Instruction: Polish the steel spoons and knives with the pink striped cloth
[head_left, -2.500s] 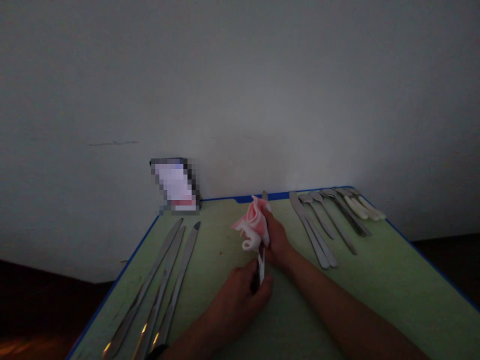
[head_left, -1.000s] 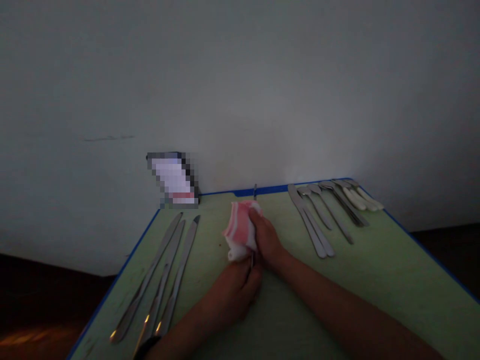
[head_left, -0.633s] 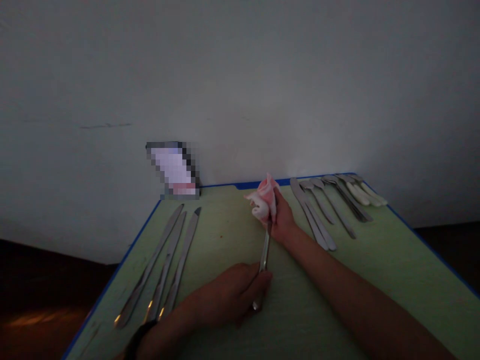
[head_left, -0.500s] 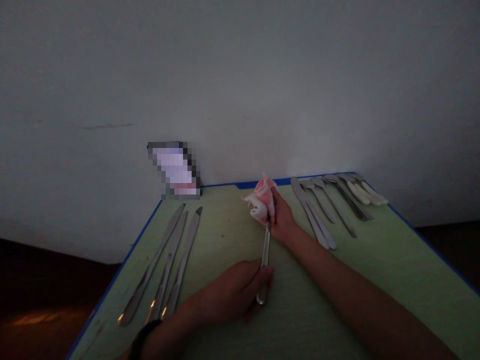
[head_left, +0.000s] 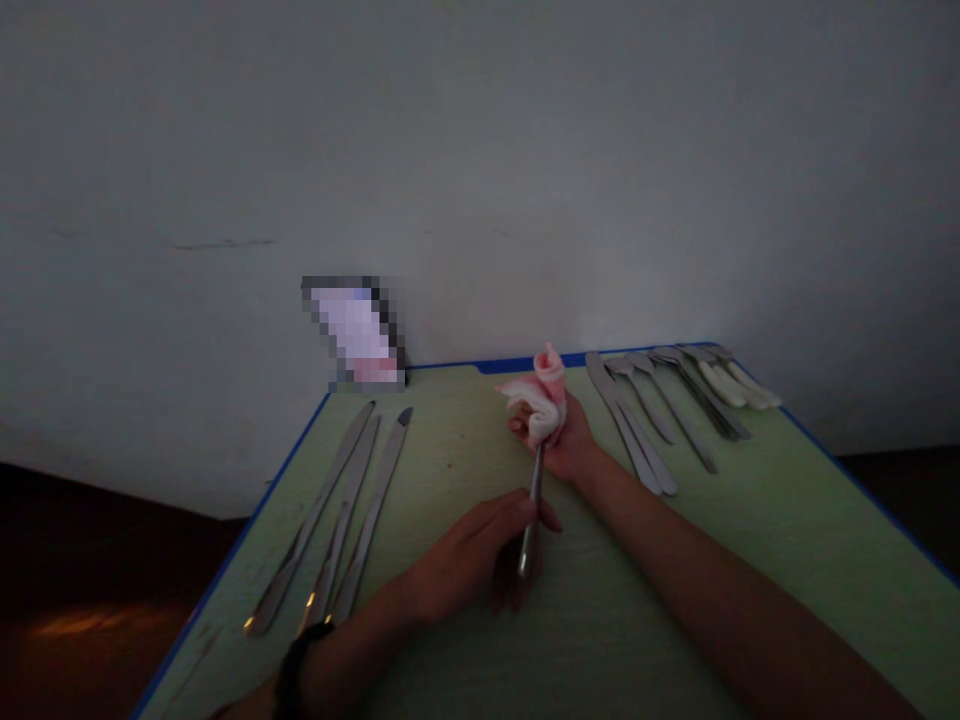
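Note:
My left hand (head_left: 491,545) pinches the handle of a metal piece of cutlery (head_left: 531,535), thumb and fingers closed on it. The far end of that piece is wrapped in a bunched pink and white cloth (head_left: 546,405), so its kind cannot be seen. Behind and under the cloth, my right hand (head_left: 576,440) is closed around it, with fingertips showing at its left side. Both hands are over the middle of the pale green table (head_left: 457,450). To the left lie three table knives (head_left: 360,515), side by side.
Several metal spoons and other cutlery (head_left: 679,410) lie at the back right, beside two knives (head_left: 630,425) and some white-handled pieces (head_left: 739,385). A blurred-out phone (head_left: 356,330) leans against the wall (head_left: 480,180) at the back left. Blue edging (head_left: 525,365) borders the table.
The cloth has turned, its pink tip now upright and my right fingertips showing beneath. My left hand has shifted slightly up the handle, with its fingers rearranged. The view has moved a little.

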